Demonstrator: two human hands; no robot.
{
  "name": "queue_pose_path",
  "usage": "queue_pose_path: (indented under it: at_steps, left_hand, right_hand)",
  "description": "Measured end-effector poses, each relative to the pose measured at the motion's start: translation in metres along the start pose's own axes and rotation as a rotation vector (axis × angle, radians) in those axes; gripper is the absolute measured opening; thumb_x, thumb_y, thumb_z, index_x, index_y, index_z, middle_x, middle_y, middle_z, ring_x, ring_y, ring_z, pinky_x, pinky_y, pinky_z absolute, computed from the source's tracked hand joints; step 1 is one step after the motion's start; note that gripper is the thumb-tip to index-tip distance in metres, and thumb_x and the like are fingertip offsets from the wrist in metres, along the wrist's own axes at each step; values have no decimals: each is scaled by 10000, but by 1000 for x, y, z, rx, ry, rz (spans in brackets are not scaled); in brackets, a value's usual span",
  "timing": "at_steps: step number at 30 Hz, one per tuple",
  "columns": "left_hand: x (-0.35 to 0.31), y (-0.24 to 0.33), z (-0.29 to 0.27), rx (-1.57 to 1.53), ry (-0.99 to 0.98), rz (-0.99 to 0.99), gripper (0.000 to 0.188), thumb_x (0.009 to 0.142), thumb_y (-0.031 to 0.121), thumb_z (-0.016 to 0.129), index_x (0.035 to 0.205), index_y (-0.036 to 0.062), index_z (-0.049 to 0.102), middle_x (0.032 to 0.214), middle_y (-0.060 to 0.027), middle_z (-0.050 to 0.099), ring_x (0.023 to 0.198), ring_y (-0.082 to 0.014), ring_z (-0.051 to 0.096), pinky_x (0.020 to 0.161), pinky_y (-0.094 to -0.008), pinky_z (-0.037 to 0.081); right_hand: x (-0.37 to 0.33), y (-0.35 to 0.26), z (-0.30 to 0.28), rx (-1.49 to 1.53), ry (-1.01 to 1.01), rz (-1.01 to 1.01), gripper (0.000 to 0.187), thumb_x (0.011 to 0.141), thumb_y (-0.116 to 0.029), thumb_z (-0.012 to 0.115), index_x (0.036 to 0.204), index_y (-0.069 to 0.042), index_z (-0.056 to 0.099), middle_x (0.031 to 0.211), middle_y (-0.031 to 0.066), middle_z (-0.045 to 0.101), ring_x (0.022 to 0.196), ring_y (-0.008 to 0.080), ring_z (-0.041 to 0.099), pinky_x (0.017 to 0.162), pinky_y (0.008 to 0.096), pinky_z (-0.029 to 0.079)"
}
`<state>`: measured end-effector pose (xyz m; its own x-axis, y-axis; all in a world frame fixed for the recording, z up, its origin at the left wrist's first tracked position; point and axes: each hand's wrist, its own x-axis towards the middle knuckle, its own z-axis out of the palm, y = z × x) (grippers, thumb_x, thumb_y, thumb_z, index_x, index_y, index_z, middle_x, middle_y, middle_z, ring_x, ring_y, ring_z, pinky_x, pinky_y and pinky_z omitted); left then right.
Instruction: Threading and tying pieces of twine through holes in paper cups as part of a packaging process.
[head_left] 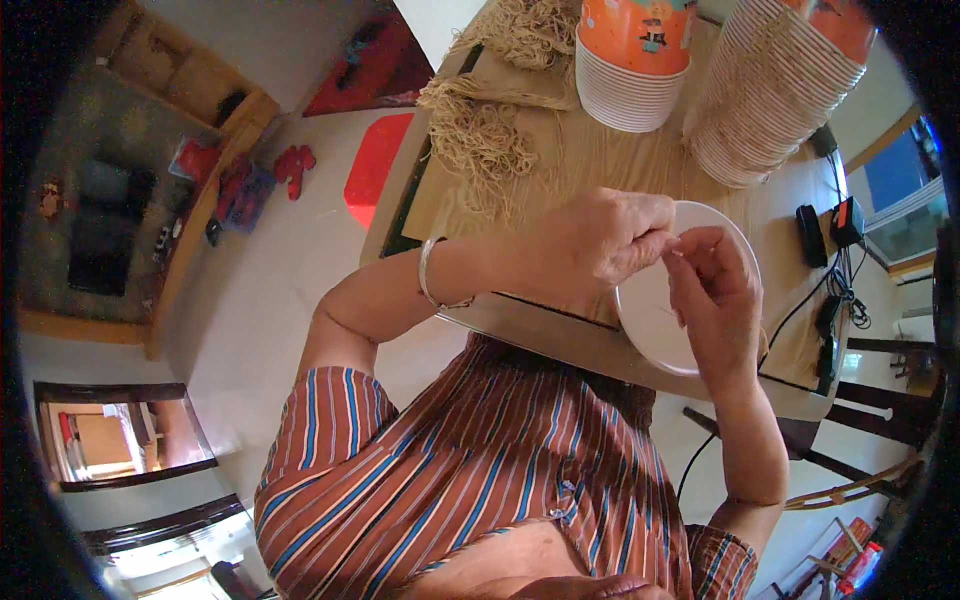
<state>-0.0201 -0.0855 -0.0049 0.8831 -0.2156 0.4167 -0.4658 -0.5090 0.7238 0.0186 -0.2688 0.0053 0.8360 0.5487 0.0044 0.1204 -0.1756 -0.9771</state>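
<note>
My left hand [610, 240], with a bangle on its wrist, is closed in a pinch. Its fingertips meet those of my right hand [718, 290], which is also pinching. Whatever they hold between them is too fine to make out. Both hands are over a round white bowl-like container [645, 315] at the table's near edge, hiding part of its rim and inside. Left of the hands lies a tangled bundle of tan string [485, 150], with loose strands trailing toward my left wrist.
Farther back on the wooden table [550, 165] stand a stack of orange-and-white paper tubs [635, 85] and a taller leaning stack of tubs [765, 95]. More tan string [525, 35] lies behind. A black adapter [847, 220] with cables sits at right. A red stool [375, 170] is beside the table.
</note>
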Motion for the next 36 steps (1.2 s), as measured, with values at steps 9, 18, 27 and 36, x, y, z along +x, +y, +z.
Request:
queue_pose_path:
  at_steps: [9,18,27,36]
  left_hand:
    - [6,-3,-7,-28,-79,-29,123,891,119,589,864,12,535,712,-119,521,652,-239,546,606,-352,436]
    - [-3,-21,-7,-125,-42,-138,72,906,88,583,935,22,584,814,-49,574,753,-126,559,676,-277,456]
    - [-25,-39,6,-259,-4,-353,187,914,59,564,1098,32,570,919,-35,600,847,-102,571,758,-258,480]
    - [-31,-41,14,-384,-46,-455,262,893,21,510,1154,26,533,978,-33,600,915,-94,567,835,-263,465]
  right_hand:
    - [12,2,-8,12,-102,120,61,885,-82,623,908,-36,590,690,-16,555,572,32,483,483,198,383]
    - [18,9,-17,483,-221,544,102,896,-167,617,880,-70,588,644,-38,481,499,45,423,415,200,319]
    - [18,22,-16,465,-279,622,107,902,-167,608,901,-66,572,659,-21,498,518,67,460,409,220,371]
    - [24,25,-13,415,-317,602,113,923,-162,580,912,-51,566,662,-14,503,515,71,458,421,222,381]
